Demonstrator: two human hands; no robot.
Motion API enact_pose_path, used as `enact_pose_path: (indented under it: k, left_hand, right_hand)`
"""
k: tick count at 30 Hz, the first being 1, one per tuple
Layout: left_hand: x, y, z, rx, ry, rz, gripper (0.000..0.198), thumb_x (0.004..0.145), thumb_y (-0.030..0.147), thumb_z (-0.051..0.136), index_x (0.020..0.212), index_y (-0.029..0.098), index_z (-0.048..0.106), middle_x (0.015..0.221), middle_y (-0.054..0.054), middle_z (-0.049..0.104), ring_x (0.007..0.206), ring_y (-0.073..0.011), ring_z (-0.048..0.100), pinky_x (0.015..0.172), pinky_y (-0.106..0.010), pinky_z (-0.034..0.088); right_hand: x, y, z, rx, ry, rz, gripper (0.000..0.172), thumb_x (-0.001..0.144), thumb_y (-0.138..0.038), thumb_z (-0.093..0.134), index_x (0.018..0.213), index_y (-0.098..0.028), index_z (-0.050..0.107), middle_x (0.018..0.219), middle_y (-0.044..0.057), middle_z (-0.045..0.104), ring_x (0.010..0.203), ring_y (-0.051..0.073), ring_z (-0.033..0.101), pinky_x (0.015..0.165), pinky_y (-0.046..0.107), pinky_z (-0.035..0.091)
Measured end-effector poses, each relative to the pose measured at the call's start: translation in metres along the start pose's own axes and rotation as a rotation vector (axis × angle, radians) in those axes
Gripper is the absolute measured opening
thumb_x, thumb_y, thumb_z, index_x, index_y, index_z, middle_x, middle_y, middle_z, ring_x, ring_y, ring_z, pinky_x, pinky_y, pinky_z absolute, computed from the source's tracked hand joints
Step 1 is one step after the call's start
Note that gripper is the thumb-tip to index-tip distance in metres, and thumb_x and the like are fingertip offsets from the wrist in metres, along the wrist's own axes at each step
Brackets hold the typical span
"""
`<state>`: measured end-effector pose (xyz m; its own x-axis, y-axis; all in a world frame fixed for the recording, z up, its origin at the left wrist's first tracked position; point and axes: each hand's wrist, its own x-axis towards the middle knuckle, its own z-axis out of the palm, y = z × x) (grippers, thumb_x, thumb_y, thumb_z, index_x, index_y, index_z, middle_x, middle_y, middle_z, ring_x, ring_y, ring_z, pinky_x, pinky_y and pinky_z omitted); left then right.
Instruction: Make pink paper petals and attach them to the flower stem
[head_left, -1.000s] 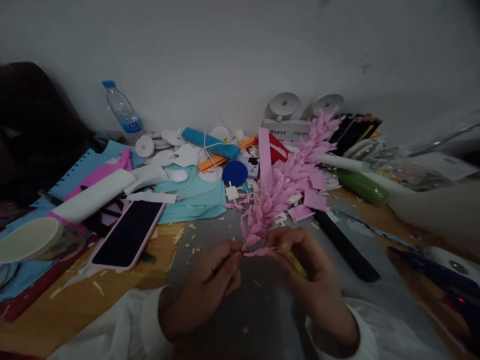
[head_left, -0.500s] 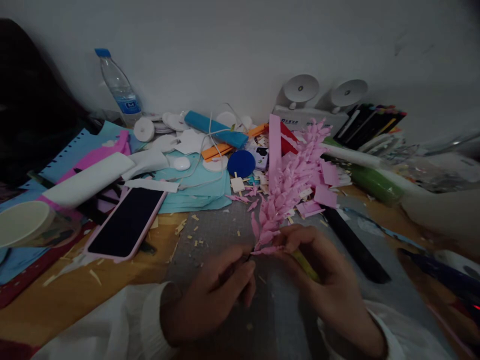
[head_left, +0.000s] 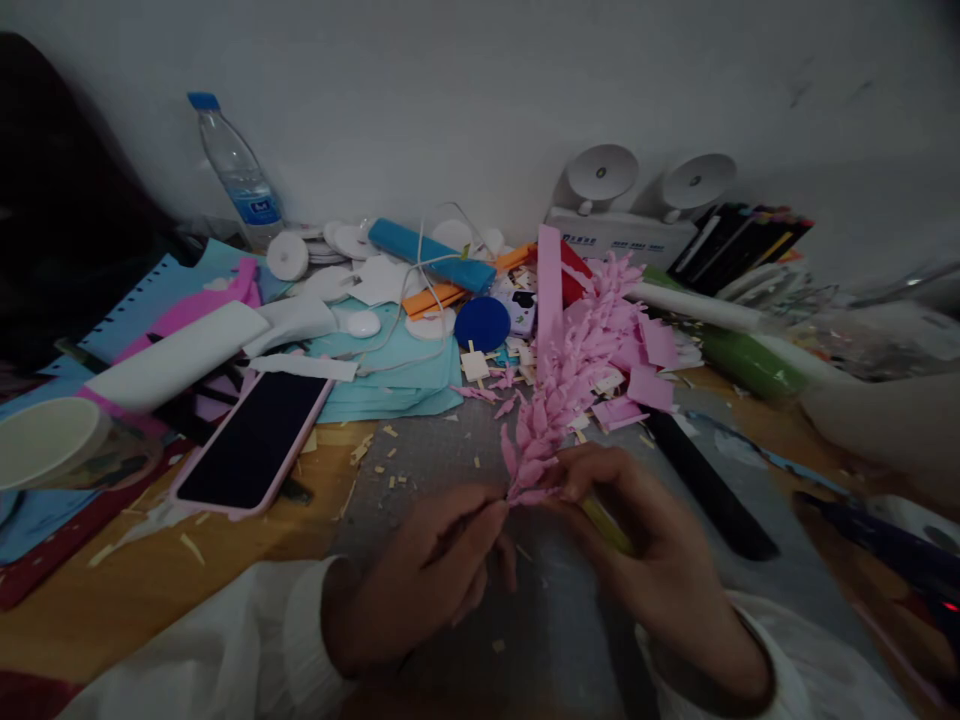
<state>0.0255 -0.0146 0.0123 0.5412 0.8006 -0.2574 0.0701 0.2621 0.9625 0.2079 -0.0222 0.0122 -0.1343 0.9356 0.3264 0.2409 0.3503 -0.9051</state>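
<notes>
A long spray of twisted pink paper petals (head_left: 551, 400) leans up and away from my hands. My left hand (head_left: 442, 560) is closed, its thumb and fingertips pinching the spray's lower end. My right hand (head_left: 637, 540) is closed too, with thumb and fingers on a pink paper petal (head_left: 534, 495) at the base of the spray. A yellow object (head_left: 609, 525) sits inside my right hand, mostly hidden by the fingers. Loose pink petals (head_left: 504, 405) and pink paper squares (head_left: 651, 388) lie around the spray.
On the left are a phone (head_left: 255, 440), a plastic cup (head_left: 67, 450) and a water bottle (head_left: 240, 175). Turquoise paper sheets (head_left: 382, 400) and a blue disc (head_left: 482, 325) lie behind the grey mat (head_left: 420, 450). At right are a black bar (head_left: 712, 490) and a dark glue gun (head_left: 877, 535).
My right fingertips have shifted slightly left, toward my left hand. The low pink petal now lies closer in to the spray's base. The spray's top has dipped a little.
</notes>
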Motion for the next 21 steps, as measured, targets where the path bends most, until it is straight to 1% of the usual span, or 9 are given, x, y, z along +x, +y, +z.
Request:
enact_pose_path:
  k: [4,8,11,15,17,19,21]
  left_hand:
    - [0.001,0.000,0.000,-0.036,-0.012,-0.007,0.032,0.092,0.044,0.039,0.082,0.016,0.051,0.064,0.002,0.056,0.030,-0.0009,0.032,0.029,-0.015,0.019]
    - [0.002,0.001,-0.002,-0.038,-0.019,-0.012,0.033,0.090,0.047,0.043,0.078,0.017,0.050,0.063,0.002,0.056,0.030,-0.0007,0.033,0.029,-0.015,0.020]
    - [0.001,0.001,-0.002,0.008,-0.008,-0.003,0.033,0.091,0.044,0.042,0.076,0.017,0.051,0.063,0.002,0.057,0.031,-0.0014,0.034,0.030,-0.015,0.021]
    - [0.000,-0.005,-0.003,0.186,0.052,0.010,0.038,0.094,0.039,0.040,0.066,0.017,0.051,0.057,0.001,0.056,0.033,-0.0035,0.038,0.032,-0.016,0.024]
    - [-0.001,-0.008,-0.003,0.260,0.100,0.029,0.040,0.095,0.038,0.038,0.064,0.017,0.052,0.055,0.001,0.055,0.034,-0.0042,0.040,0.033,-0.016,0.027]
    - [-0.001,-0.011,-0.002,0.272,0.149,0.054,0.040,0.095,0.039,0.038,0.065,0.017,0.053,0.053,0.002,0.054,0.035,-0.0045,0.041,0.034,-0.016,0.028]
    - [0.000,-0.011,-0.001,0.228,0.195,0.065,0.038,0.095,0.039,0.038,0.067,0.017,0.052,0.050,0.003,0.051,0.035,-0.0047,0.039,0.034,-0.016,0.027]
  right_hand:
    - [-0.001,0.001,0.001,-0.040,0.014,-0.024,0.012,0.086,-0.015,0.062,0.085,-0.024,0.054,0.086,0.003,0.060,0.084,0.018,0.060,0.074,0.027,0.050]
    - [-0.002,0.001,0.000,-0.058,0.012,-0.019,0.011,0.086,-0.016,0.062,0.086,-0.024,0.054,0.088,0.003,0.060,0.085,0.018,0.060,0.073,0.027,0.050]
    - [-0.003,0.003,0.001,-0.054,0.020,-0.014,0.012,0.085,-0.015,0.063,0.086,-0.024,0.054,0.089,0.002,0.059,0.084,0.017,0.059,0.073,0.026,0.049]
    - [-0.003,0.005,0.003,-0.065,0.019,-0.014,0.013,0.085,-0.014,0.063,0.087,-0.025,0.054,0.090,0.001,0.059,0.088,0.016,0.059,0.073,0.024,0.048]
    - [-0.004,0.005,0.005,-0.066,0.020,-0.021,0.014,0.085,-0.014,0.063,0.087,-0.025,0.054,0.089,0.001,0.059,0.089,0.017,0.058,0.074,0.025,0.047]
    - [-0.004,0.004,0.006,-0.068,0.040,-0.025,0.015,0.084,-0.014,0.064,0.087,-0.025,0.054,0.091,0.001,0.059,0.089,0.017,0.058,0.077,0.027,0.047]
    - [-0.005,0.003,0.006,-0.067,0.097,-0.029,0.015,0.084,-0.015,0.063,0.089,-0.025,0.054,0.096,0.002,0.058,0.092,0.018,0.057,0.082,0.029,0.045]
